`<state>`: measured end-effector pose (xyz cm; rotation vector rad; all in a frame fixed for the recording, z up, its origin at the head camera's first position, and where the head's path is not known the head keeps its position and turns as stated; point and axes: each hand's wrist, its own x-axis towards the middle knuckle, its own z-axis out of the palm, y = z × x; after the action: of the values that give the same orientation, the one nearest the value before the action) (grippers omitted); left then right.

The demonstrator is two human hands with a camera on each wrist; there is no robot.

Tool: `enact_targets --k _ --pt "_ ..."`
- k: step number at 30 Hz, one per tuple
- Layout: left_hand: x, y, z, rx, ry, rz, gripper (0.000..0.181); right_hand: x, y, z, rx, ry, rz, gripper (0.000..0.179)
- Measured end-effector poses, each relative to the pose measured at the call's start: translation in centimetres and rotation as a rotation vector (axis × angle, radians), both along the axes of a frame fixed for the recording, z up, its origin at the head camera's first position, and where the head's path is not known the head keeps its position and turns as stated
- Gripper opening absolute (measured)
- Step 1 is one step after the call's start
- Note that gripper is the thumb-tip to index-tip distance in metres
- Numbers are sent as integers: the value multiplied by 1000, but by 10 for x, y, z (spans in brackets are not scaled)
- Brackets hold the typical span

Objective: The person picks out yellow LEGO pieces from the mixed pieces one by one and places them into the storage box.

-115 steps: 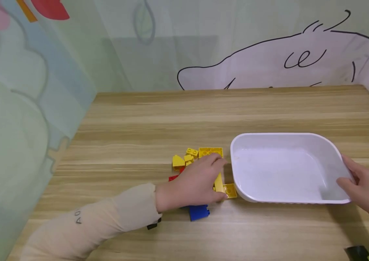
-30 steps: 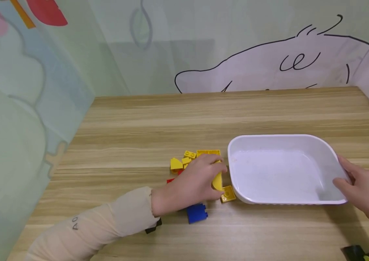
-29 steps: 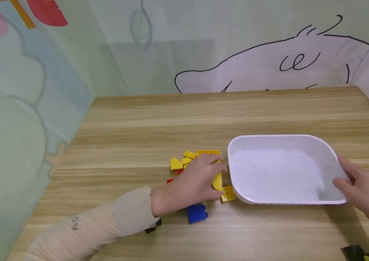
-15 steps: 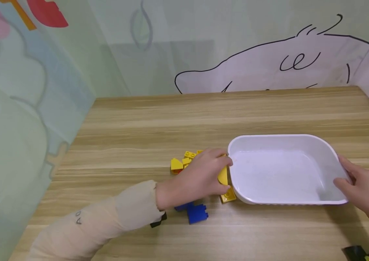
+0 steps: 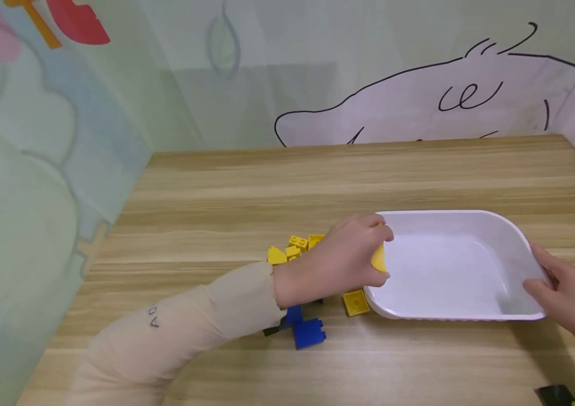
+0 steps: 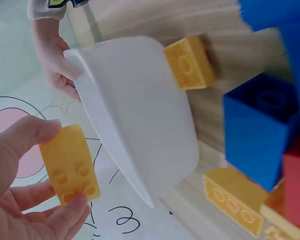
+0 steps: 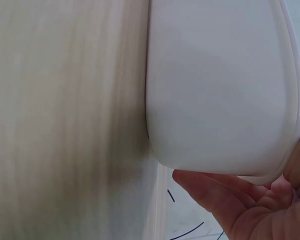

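My left hand (image 5: 340,256) pinches a yellow toy brick (image 6: 70,165) between thumb and fingertips, its studs showing in the left wrist view. In the head view the hand hangs over the left rim of a white plastic tub (image 5: 450,270). The tub's inside holds nothing that I can see. With thumb inside and fingers outside, my right hand (image 5: 569,296) grips the tub's right rim. A small yellow brick (image 5: 356,303) lies on the table close to the tub's left end.
Yellow bricks (image 5: 277,255), partly behind my left arm, lie left of the tub. Nearer are blue bricks (image 5: 310,333); a red brick (image 6: 297,180) shows in the left wrist view. The wooden table (image 5: 246,192) meets a printed wall (image 5: 246,107) at the back.
My left hand has lifted the yellow brick off the pile and carried it right, up to the tub's left rim. The right hand keeps its grip; the tub stays in place.
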<state>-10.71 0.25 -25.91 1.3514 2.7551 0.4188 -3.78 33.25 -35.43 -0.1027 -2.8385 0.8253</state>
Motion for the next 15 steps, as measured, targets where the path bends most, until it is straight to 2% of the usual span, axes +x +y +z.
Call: enact_targets --k 8,15 --pt "-15 22 8 11 0 -39 38 0 -2 2 3 -17 -8 55" --pt "-23 48 14 9 6 -73 34 -1 -3 3 29 -34 -21 56"
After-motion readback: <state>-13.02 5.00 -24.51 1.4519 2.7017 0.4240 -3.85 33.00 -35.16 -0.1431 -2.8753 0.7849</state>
